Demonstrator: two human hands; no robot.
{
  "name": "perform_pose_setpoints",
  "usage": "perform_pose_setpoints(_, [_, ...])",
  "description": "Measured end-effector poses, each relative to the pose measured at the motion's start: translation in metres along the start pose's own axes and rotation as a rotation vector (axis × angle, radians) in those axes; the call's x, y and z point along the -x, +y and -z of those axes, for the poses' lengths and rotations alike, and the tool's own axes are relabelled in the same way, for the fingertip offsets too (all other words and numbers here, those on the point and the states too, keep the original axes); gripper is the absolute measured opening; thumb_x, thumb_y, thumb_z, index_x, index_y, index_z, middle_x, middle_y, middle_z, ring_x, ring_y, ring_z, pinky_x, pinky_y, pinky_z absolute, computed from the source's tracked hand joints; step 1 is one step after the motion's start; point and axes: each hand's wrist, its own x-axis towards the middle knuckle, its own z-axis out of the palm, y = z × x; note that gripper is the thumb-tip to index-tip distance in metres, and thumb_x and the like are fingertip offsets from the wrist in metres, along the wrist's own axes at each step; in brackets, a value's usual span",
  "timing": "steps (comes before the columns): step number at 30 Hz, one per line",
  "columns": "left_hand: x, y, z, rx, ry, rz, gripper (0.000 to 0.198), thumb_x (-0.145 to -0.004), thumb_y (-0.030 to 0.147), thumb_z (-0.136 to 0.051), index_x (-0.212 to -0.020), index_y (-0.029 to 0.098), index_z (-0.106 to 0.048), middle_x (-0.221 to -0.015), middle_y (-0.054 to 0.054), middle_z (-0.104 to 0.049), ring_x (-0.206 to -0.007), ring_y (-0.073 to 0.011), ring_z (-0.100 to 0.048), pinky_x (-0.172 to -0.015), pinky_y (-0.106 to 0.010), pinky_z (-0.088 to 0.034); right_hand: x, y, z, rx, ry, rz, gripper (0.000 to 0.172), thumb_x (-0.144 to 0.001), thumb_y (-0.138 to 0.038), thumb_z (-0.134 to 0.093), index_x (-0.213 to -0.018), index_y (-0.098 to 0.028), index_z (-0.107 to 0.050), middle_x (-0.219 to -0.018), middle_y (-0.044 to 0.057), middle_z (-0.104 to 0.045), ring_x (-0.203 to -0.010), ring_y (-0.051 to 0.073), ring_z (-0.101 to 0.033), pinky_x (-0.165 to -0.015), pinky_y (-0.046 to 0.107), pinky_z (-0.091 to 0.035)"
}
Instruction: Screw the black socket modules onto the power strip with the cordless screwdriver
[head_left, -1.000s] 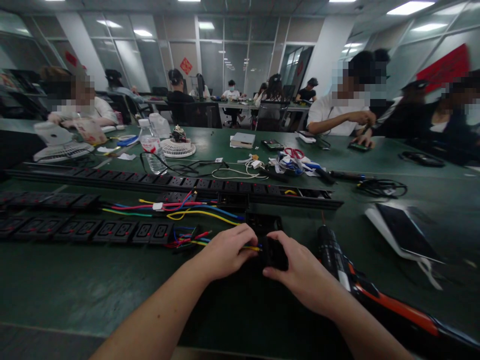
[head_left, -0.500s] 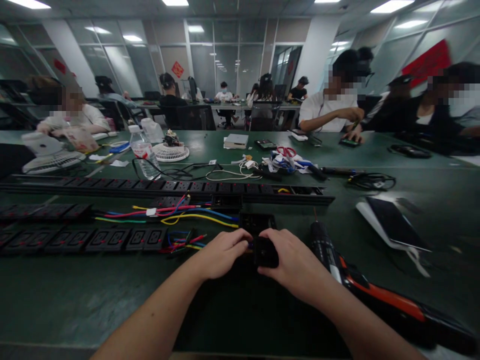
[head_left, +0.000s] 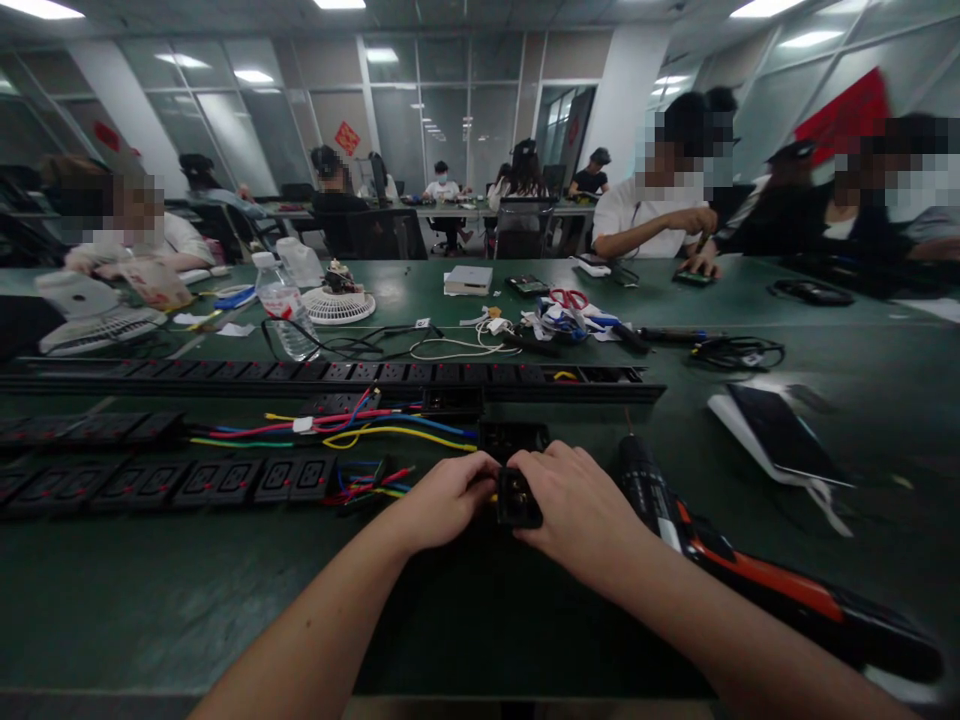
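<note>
My right hand (head_left: 566, 495) grips a small black plastic socket housing (head_left: 517, 500), its hollow side with brass-coloured contacts turned toward me. Close against its left side, my left hand (head_left: 454, 500) is closed in a pinch. A small yellow bit shows by those fingertips, but what they hold is mostly hidden. Just beyond my hands lies another black housing (head_left: 514, 437), joined to yellow and blue wires (head_left: 420, 432). To the left rests a row of black sockets (head_left: 217, 480) with red, blue and yellow wire ends (head_left: 375, 485) at its right end.
A cordless drill (head_left: 720, 560) lies right of my hands, its bit pointing away. Behind runs a long black power strip (head_left: 360, 374). Farther back are a water bottle (head_left: 285, 310), red-handled scissors (head_left: 568, 298) and cables. A phone (head_left: 784, 430) lies at right. A co-worker (head_left: 660, 215) works across the table.
My right hand has turned the black housing so its hollow inside with the contacts now faces me. My left hand stays pinched beside it. The view has shifted slightly.
</note>
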Motion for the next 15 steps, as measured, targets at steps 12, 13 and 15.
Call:
perform_pose_setpoints(12, [-0.001, -0.005, -0.002, 0.112, 0.005, -0.035, 0.013, -0.091, 0.017, -0.050, -0.101, 0.016, -0.058, -0.092, -0.003, -0.062, -0.080, -0.0144, -0.056, -0.075, -0.028, -0.046, 0.004, 0.007, -0.007, -0.201, -0.017, -0.063, 0.045, -0.067, -0.027, -0.083, -0.108, -0.019, -0.065, -0.096, 0.009, -0.068, -0.092, 0.030, -0.060, -0.082, 0.042, -0.045])
perform_pose_setpoints(13, [-0.001, -0.005, -0.002, 0.112, 0.008, -0.030, 0.013, -0.091, 0.018, -0.051, -0.101, 0.016, -0.059, -0.092, -0.003, -0.062, -0.080, -0.0143, -0.056, -0.075, -0.028, -0.046, 0.005, 0.008, -0.008, -0.225, -0.010, -0.083, 0.047, -0.066, -0.027, -0.084, -0.108, -0.019, -0.064, -0.096, 0.009, -0.067, -0.092, 0.029, -0.060, -0.082, 0.041, -0.046])
perform_pose_setpoints(15, [-0.001, -0.005, -0.001, 0.124, 0.020, -0.022, 0.013, -0.091, 0.020, -0.051, -0.101, 0.016, -0.060, -0.090, -0.003, -0.062, -0.079, -0.0142, -0.056, -0.075, -0.027, -0.046, 0.007, 0.009, -0.010, -0.268, 0.014, -0.123, 0.048, -0.067, -0.029, -0.085, -0.109, -0.019, -0.063, -0.096, 0.008, -0.065, -0.092, 0.028, -0.061, -0.082, 0.040, -0.047])
